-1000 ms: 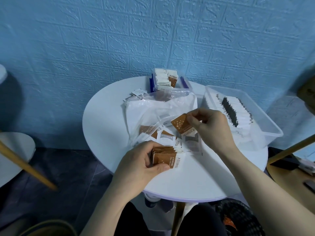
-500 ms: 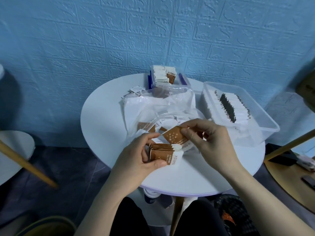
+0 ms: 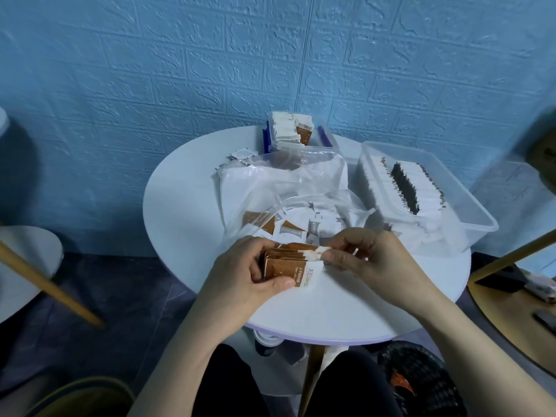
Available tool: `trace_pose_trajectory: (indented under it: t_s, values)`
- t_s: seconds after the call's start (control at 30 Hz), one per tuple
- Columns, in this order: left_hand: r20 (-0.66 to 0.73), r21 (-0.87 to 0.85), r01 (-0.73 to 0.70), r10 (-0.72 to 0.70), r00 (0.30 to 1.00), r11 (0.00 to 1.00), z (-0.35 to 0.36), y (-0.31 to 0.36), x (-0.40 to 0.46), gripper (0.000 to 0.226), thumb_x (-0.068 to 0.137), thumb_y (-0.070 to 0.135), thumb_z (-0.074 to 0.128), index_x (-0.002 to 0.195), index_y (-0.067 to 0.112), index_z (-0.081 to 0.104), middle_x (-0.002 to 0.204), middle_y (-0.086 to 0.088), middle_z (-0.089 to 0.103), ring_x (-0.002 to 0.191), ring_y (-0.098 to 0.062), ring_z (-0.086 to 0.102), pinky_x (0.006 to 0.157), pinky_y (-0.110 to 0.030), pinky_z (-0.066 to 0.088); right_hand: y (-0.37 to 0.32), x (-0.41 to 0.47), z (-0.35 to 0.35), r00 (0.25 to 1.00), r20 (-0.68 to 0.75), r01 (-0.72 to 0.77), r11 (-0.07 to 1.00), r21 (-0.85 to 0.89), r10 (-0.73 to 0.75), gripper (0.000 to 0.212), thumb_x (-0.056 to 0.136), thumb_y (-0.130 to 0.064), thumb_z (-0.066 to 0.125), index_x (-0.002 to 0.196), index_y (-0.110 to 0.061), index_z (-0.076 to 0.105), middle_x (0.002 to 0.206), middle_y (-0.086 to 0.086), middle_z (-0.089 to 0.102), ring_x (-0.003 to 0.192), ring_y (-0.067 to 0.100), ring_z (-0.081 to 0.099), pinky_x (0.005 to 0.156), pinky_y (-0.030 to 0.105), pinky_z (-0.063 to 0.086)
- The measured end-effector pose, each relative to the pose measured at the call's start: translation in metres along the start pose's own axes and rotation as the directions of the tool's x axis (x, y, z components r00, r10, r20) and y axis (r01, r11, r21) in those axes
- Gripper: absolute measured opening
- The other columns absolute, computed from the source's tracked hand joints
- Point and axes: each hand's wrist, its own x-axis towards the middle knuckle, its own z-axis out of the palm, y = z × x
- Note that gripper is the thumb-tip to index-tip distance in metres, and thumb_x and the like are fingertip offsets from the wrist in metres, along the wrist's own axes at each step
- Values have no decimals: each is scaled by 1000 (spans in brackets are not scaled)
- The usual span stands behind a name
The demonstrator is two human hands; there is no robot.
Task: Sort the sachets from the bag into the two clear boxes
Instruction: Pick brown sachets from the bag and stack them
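The left hand (image 3: 240, 275) grips a stack of brown sachets (image 3: 285, 264) just above the near part of the round white table (image 3: 186, 224), with the thumb curled across the front face of the stack and the fingers wrapped behind it. The right hand (image 3: 370, 260) meets the stack from the right side, its thumb and fingers pinching the white end strips of the upper sachets. Both forearms enter from the near edge of the table, above the person's dark-clothed lap. Directly behind the held stack lies the clear plastic bag (image 3: 288, 182), open toward the hands and spread flat on the table centre; several loose sachets (image 3: 288, 233), brown and white, rest inside its mouth, touching one another. To the right of the bag, at the table's right edge, stands the large clear box (image 3: 469, 212), which holds a row of white-and-black sachets (image 3: 406, 188) standing on edge. Behind the bag, at the far edge of the table against the blue embossed wall (image 3: 210, 70), sits the small clear box (image 3: 301, 136) with blue clips, filled with upright white and brown sachets. A few small white packets (image 3: 240, 154) lie on the table just left of that box.
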Motion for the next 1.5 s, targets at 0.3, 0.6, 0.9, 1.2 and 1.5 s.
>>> trace_pose_trajectory:
  t_s: [0.3, 0.6, 0.9, 1.2, 1.5]
  values:
    - [62, -126, 27, -20, 998, 992, 0, 1, -1, 59, 61, 39, 81, 115, 40, 57, 102, 8, 70, 89, -22, 68, 86, -47, 54, -3, 6, 14, 999, 28, 36, 999, -15, -36, 7, 88, -21, 67, 82, -18, 70, 69, -1, 67, 59, 8, 51, 61, 26, 44]
    - [44, -63, 4, -1, 999, 998, 0, 2, -1, 59, 70, 27, 85, 113, 53, 53, 101, 14, 66, 76, -22, 63, 80, -45, 54, -3, 29, 8, 993, 44, -89, 945, -315, 108, 25, 86, -21, 67, 111, -23, 65, 101, -8, 54, 77, 7, 52, 84, 40, 50]
    - [61, -107, 15, -8, 998, 994, 1, 0, 0, 56, 65, 35, 82, 113, 46, 56, 104, 11, 69, 88, -22, 67, 87, -46, 54, -16, 42, 17, 957, 78, -210, 853, -479, 279, 22, 79, -19, 62, 100, -24, 61, 103, -5, 46, 95, 21, 58, 85, 39, 50]
    - [40, -83, 8, -5, 999, 997, 2, -4, 1, 55, 67, 30, 85, 112, 47, 57, 96, 6, 68, 79, -23, 64, 81, -47, 54, -14, 45, 15, 940, 48, -312, 906, -285, 339, 13, 76, -13, 63, 89, -18, 60, 79, -3, 64, 79, 23, 67, 78, 46, 56]
    - [52, -82, -9, 13, 999, 997, 3, -7, 0, 54, 70, 28, 84, 112, 48, 56, 99, 10, 67, 80, -21, 65, 80, -46, 54, -14, 51, 16, 917, 32, -381, 896, -227, 398, 5, 81, -20, 69, 77, -20, 66, 70, 0, 70, 68, 26, 71, 76, 43, 58]
